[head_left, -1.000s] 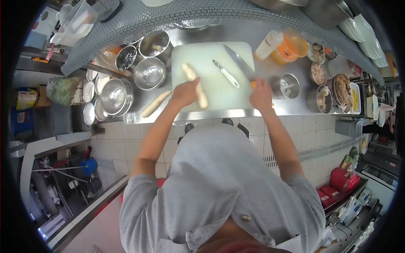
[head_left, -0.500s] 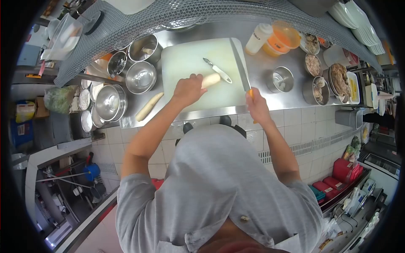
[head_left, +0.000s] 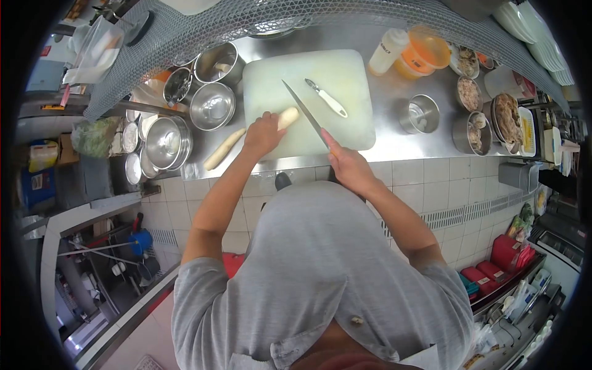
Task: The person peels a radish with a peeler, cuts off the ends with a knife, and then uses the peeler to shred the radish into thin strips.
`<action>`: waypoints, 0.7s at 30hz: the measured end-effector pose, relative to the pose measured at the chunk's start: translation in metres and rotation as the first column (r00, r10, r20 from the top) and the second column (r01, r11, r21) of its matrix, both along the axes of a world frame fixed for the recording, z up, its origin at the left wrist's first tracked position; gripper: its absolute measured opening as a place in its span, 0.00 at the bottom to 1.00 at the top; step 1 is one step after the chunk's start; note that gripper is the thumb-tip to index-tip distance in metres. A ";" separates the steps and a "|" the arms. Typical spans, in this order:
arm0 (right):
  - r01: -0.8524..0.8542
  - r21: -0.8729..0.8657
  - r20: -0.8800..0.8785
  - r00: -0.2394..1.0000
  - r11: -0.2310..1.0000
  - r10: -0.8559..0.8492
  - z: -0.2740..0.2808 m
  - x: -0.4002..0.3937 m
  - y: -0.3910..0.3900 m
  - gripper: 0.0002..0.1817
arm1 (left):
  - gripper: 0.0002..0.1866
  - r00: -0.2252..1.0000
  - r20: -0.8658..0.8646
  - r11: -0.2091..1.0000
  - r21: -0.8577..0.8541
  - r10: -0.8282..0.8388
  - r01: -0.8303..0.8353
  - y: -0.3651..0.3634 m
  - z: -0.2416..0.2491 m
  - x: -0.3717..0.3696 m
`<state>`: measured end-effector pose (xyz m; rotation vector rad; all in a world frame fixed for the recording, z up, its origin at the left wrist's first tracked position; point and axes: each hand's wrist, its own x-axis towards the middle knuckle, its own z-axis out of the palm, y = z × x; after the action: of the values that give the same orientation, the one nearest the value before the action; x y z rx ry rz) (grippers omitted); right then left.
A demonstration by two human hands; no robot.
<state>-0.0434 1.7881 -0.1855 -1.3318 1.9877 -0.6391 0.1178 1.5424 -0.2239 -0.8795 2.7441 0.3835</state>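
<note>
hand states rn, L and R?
Left hand: closed over a pale, long root vegetable on the cutting board.
Right hand: closed on a knife, blade angled toward the vegetable's side of the board.

Root vegetable: pale cream, elongated, with a smooth surface and a rounded end. It lies on its side on the cutting board, clasped from above by the left hand. The rounded end projects forward and to the right of the grip; the remaining length is largely hidden under the hand.

Knife: long, straight grey metal blade, tapering to a point. The handle is mostly hidden in the closed right hand. From that grip, the blade extends diagonally forward and to the left, over the board, passing just beside the vegetable's exposed end. Blade-to-board contact cannot be determined.
</note>
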 end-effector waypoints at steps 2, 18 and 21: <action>-0.014 0.010 -0.023 1.000 1.000 0.015 0.005 0.000 -0.003 0.38 | 0.25 1.000 0.016 1.000 0.012 0.010 -0.010 -0.001 0.000 -0.001; -0.121 0.111 -0.117 0.984 0.986 0.134 -0.021 0.006 -0.023 0.44 | 0.26 1.000 0.010 1.000 0.022 -0.010 0.010 0.001 0.002 -0.003; -0.116 0.116 -0.137 0.982 0.986 0.132 -0.032 0.009 -0.029 0.41 | 0.25 1.000 0.019 0.999 0.029 0.023 -0.024 -0.001 0.002 -0.003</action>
<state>-0.0348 1.7588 -0.2172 -1.4581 2.0029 -0.3816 0.1148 1.5417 -0.2222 -0.9041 2.7070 0.4162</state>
